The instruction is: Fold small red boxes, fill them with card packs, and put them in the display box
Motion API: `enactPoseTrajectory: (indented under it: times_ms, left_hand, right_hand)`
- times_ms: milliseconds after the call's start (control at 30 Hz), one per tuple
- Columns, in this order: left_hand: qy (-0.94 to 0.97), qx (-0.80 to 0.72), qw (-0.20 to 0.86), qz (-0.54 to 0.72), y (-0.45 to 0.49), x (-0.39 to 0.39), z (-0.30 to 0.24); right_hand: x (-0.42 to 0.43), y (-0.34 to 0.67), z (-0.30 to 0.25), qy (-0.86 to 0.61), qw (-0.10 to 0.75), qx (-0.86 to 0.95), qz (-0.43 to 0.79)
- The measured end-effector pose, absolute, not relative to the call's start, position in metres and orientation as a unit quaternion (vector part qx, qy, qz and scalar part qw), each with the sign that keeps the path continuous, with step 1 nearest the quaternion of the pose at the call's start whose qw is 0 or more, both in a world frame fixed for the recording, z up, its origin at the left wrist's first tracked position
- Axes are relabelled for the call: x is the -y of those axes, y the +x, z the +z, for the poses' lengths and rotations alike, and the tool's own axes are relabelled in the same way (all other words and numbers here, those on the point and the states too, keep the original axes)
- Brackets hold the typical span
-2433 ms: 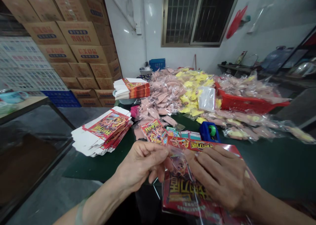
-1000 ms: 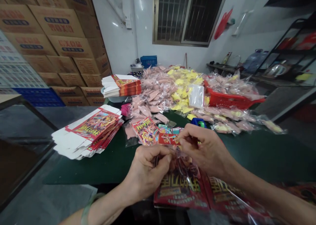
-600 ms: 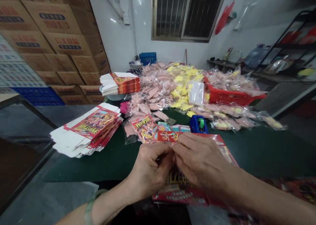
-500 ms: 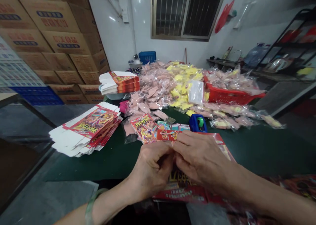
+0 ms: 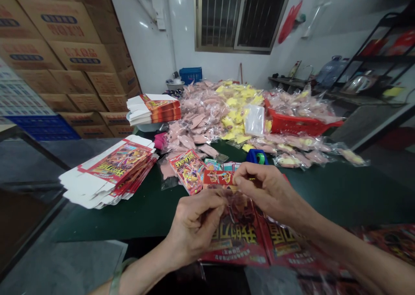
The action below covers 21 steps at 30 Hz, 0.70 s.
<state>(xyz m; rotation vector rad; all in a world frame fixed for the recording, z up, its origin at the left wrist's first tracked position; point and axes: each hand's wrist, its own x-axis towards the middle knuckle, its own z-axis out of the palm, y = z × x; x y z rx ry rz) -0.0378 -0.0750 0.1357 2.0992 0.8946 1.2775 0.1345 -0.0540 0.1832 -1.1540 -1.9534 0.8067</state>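
Fingers (image 5: 210, 202) of the left hand (image 5: 193, 230) curl closed around a crumpled clear plastic bag (image 5: 238, 208), with a pale bangle (image 5: 118, 273) on that wrist. The right hand (image 5: 269, 191) is bent nearly shut, its thumb and forefinger pressed together at the bag's upper edge, though the exact grip is hard to make out. The bag sits between the hands at lower middle of the frame, just above red printed carton sheets (image 5: 233, 247) lying across the edge of the dark green tabletop (image 5: 337, 200). More red sheets (image 5: 287, 243) spread toward the lower right.

Just beyond the hands lie a small red card (image 5: 217, 178) and a colourful printed card (image 5: 187, 170). A blue tape dispenser (image 5: 256, 157) stands farther on. To the left is a stack of flat white-backed cartons (image 5: 110, 169), and a second stack (image 5: 152, 109) rests on a white basin (image 5: 142, 127). Heaps of pink bagged items (image 5: 201, 118) and yellow bagged items (image 5: 238, 109) cover the far side, beside a red plastic basket (image 5: 298, 125). Cardboard boxes (image 5: 61, 40) rise at upper left, below and left of a barred window (image 5: 238, 18).
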Motion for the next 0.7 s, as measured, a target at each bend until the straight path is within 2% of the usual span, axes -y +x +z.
enactPoseTrajectory:
  times_ms: [200, 367, 567, 700]
  left_hand:
    - [0.782, -0.266, 0.261, 0.499, -0.037, 0.072, 0.128]
    - [0.785, -0.253, 0.269, 0.498, -0.037, 0.072, 0.126]
    - [0.776, -0.275, 0.264, 0.502, -0.035, 0.074, 0.129]
    - [0.767, -0.296, 0.269, 0.502, -0.035, 0.074, 0.13]
  right_hand:
    - [0.057, 0.133, 0.182, -0.414, 0.261, 0.798, 0.351]
    - [0.058, 0.133, 0.177, -0.424, 0.247, 0.786, 0.378]
    - [0.065, 0.132, 0.173, -0.417, 0.238, 0.824, 0.302]
    - [0.067, 0.136, 0.174, -0.387, 0.252, 0.828, 0.317]
